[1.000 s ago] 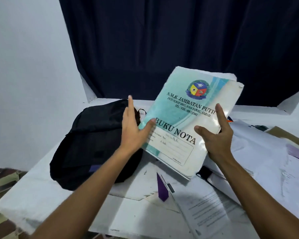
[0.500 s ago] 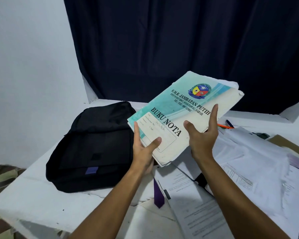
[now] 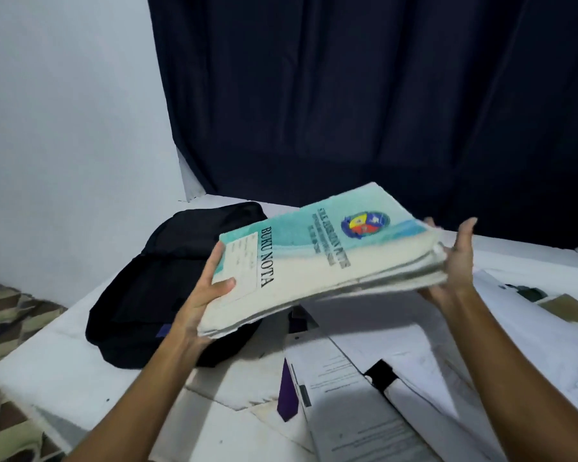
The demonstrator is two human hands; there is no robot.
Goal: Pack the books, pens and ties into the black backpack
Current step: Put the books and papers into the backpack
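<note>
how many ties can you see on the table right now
1 for certain: a purple tie tip lying on the table beside the printed papers, near the front. Others may be hidden under the papers or held books.

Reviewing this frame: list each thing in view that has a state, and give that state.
Books: stacked, lifted off the table, nearly flat.
Black backpack: lying on the table, looks closed.
Left hand: grips the stack's near corner.
Right hand: fingers straight against the stack's far edge.
Purple tie: lying on the table.
</note>
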